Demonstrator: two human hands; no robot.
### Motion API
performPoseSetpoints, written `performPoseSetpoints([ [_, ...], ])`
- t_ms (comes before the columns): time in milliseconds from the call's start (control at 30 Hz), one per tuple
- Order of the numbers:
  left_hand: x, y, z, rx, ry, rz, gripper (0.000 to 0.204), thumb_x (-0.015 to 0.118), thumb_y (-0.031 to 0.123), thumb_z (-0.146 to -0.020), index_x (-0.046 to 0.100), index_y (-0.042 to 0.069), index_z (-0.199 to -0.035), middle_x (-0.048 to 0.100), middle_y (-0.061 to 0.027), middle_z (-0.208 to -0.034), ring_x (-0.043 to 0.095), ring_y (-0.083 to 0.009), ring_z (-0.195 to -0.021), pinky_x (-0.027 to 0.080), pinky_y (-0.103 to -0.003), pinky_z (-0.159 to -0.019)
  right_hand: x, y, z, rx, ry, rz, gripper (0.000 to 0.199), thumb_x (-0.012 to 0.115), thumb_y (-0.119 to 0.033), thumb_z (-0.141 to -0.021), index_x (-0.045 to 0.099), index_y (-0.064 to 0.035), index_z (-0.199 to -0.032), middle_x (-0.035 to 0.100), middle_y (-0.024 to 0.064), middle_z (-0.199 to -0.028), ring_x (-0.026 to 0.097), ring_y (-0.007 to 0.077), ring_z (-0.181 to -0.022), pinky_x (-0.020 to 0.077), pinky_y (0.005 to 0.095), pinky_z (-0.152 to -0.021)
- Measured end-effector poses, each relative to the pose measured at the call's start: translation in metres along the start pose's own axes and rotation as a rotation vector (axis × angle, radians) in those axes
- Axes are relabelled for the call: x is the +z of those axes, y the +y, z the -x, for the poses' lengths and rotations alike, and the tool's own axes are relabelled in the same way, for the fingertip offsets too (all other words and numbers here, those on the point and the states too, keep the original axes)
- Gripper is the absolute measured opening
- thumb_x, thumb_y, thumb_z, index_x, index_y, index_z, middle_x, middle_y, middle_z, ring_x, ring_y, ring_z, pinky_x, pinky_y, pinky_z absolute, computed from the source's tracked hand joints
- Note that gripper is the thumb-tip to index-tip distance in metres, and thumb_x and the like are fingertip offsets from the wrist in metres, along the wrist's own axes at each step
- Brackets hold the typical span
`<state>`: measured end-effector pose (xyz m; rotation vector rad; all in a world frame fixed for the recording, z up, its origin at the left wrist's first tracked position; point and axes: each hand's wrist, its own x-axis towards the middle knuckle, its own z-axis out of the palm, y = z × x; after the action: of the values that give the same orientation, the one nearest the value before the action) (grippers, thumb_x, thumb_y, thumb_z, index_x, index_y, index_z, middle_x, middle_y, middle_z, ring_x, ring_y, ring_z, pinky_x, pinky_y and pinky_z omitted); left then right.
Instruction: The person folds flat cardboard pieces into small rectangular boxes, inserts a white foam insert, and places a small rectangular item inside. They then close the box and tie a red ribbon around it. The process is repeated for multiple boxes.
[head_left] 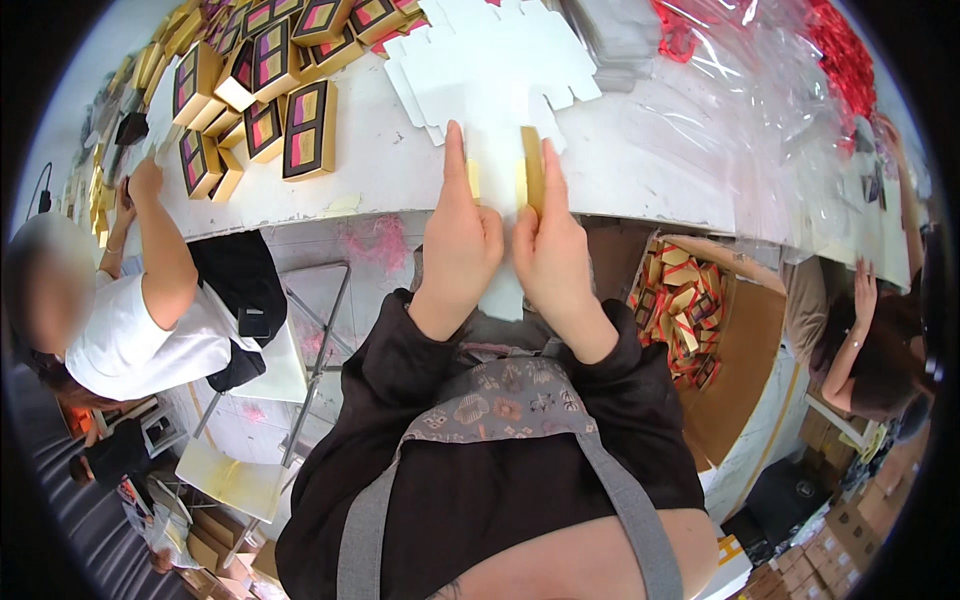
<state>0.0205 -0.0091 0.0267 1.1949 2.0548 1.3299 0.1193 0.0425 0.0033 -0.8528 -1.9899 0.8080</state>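
Between my hands is a white cardboard box blank (503, 275) with gold outer faces, its two long side flaps turned up. My left hand (458, 240) presses along the left flap, index finger stretched forward and thumb on the inside. My right hand (552, 252) grips the right flap in the same way; a gold strip of it (532, 170) shows above the thumb. The near end of the blank reaches past the table edge toward me. Beyond my fingers lies a pile of flat white die-cut blanks (480, 65), overlapping the far end of the held one.
Finished-looking gold boxes with dark window frames (310, 130) are heaped at the far left. Clear plastic sheets (700, 140) and red shredded filler (835, 60) lie right. A carton (740, 350) of small gold pieces stands below the table. People work on both sides; a folding chair (235, 480) stands left.
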Motion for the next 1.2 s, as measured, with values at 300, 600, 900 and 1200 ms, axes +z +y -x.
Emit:
performPoseSetpoints([
  [300, -0.017, 0.000, -0.001, -0.012, -0.274, 0.149, 0.055, 0.037, -0.009, -0.074, 0.038, 0.004, -0.127, 0.045, -0.0152, -0.124, 0.049, -0.0269, -0.106, 0.040, -0.031, -0.090, -0.037, -0.003, -0.026, 0.345, -0.350, -0.213, 0.026, 0.051, -0.005, -0.084, 0.054, -0.0044, -0.109, 0.059, 0.0178, -0.099, 0.060, 0.0244, -0.071, 0.0478, 0.0324, -0.063],
  [600, -0.006, -0.005, 0.015, 0.031, -0.233, 0.133, 0.042, 0.040, -0.009, -0.075, 0.038, 0.001, -0.116, 0.045, -0.0199, -0.117, 0.052, -0.0363, -0.104, 0.043, -0.038, -0.088, -0.002, 0.012, 0.001, 0.078, 0.157, -0.345, 0.021, 0.065, -0.005, -0.084, 0.053, -0.0006, -0.100, 0.059, 0.0120, -0.095, 0.061, 0.0172, -0.074, 0.0500, 0.0278, -0.064],
  [900, -0.005, -0.016, 0.014, -0.004, -0.331, 0.152, 0.044, 0.038, -0.008, -0.077, 0.036, 0.002, -0.120, 0.047, -0.0180, -0.115, 0.053, -0.0349, -0.104, 0.043, -0.038, -0.088, -0.003, 0.023, 0.012, -0.008, 0.119, -0.347, 0.037, 0.075, -0.002, -0.075, 0.049, -0.0023, -0.102, 0.063, 0.0121, -0.098, 0.066, 0.0192, -0.076, 0.0534, 0.0272, -0.067],
  [1200, -0.009, -0.022, 0.012, 0.019, -0.376, 0.367, 0.048, 0.036, -0.013, -0.073, 0.043, 0.004, -0.117, 0.048, -0.0137, -0.115, 0.051, -0.0291, -0.109, 0.039, -0.035, -0.096, -0.026, 0.014, 0.007, 0.094, -0.090, -0.425, 0.026, 0.068, 0.000, -0.078, 0.056, -0.0050, -0.100, 0.066, 0.0114, -0.098, 0.066, 0.0220, -0.086, 0.0540, 0.0294, -0.074],
])
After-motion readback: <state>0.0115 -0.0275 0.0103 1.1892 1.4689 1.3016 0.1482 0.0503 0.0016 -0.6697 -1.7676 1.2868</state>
